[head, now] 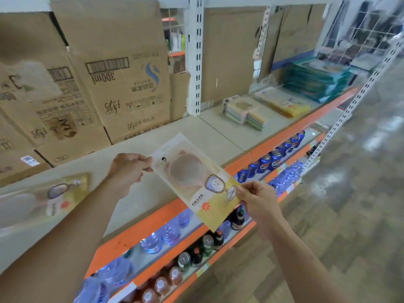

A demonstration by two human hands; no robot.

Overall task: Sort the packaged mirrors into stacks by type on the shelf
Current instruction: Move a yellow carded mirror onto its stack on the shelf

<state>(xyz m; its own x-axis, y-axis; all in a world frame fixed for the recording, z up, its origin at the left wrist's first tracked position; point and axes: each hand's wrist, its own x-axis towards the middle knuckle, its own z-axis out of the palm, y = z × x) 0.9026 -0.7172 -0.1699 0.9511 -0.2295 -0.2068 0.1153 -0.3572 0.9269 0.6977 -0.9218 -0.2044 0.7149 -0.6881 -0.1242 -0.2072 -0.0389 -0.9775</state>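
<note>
Both hands — left hand (129,171), right hand (258,202) — pinch a clear-and-yellow packaged mirror (196,182) by opposite ends.

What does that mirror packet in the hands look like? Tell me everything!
The flat clear plastic mirror packet holds a round pinkish mirror above a yellow card with a cartoon mirror and orange sun. It is tilted in the air; the left hand pinches its top end, the right hand the card's edge.
</note>
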